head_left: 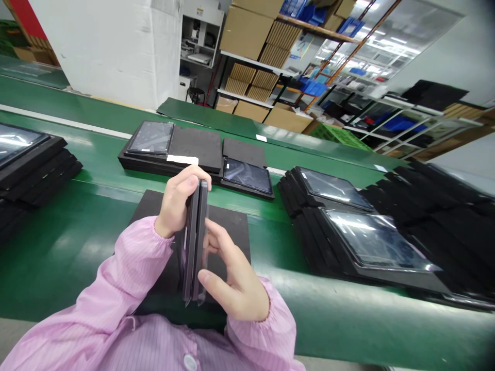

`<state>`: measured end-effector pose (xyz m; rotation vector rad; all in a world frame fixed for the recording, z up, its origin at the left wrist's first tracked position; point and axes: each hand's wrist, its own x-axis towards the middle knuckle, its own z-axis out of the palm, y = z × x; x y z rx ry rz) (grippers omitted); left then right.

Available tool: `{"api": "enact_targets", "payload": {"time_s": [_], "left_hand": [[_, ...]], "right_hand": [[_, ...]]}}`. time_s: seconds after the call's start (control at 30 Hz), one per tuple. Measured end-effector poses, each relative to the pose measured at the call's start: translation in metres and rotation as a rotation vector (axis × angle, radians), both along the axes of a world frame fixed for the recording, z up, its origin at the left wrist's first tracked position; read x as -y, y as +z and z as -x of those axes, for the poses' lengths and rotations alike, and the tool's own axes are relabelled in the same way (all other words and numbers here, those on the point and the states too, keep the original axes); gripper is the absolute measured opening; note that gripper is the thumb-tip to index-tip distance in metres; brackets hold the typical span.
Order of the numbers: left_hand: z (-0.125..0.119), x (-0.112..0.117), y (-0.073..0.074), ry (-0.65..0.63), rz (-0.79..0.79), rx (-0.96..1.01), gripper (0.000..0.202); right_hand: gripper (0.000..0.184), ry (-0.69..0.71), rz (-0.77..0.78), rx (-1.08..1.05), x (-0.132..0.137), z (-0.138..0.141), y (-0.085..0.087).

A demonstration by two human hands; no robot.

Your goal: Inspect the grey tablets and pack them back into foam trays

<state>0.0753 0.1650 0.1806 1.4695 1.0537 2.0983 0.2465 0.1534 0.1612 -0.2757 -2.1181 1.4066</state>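
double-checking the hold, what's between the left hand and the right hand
Two dark tablets, held edge-on and side by side, lie between the left hand and the right hand, as the head view shows.

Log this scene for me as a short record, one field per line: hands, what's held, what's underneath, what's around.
Held: two flat dark slabs, on edge, side by side
Left hand: gripping the slabs' far end
Right hand: spread against their right side
Beneath: black pad on green surface
Left: tray stack, topped by a glossy screen
Ahead: black trays bearing two screens
Right: more stacks, bearing screens
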Motion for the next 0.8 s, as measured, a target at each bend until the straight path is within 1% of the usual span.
{"api": "enact_targets", "payload": {"time_s": [0.2,0.33,0.43,0.53,0.67,0.8], "left_hand": [[-0.0016,0.0009,0.0036,0.009,0.026,0.012,0.039],[-0.0019,0.0005,0.0046,0.022,0.079,-0.012,0.038],[-0.0015,-0.0026,0.0039,0.015,0.09,0.032,0.025],[-0.0008,-0.0058,0.0035,-0.003,0.075,0.12,0.012],[-0.0001,-0.0051,0.0044,-0.03,0.071,0.134,0.011],[0.0005,-0.0021,0.004,-0.066,0.074,0.139,0.01]], "right_hand": [[0.062,-0.016,0.018,0.014,-0.001,-0.0002,0.0005],[0.062,-0.084,0.054,0.006,0.0028,0.0025,0.0003],[0.063,-0.153,0.055,0.005,0.0049,0.0043,-0.0009],[0.061,-0.15,0.053,0.015,0.0045,0.005,-0.0014],[0.061,-0.135,0.056,0.013,0.0025,0.0045,-0.0012],[0.059,-0.154,0.057,0.014,-0.0003,0.0024,-0.0015]]}}
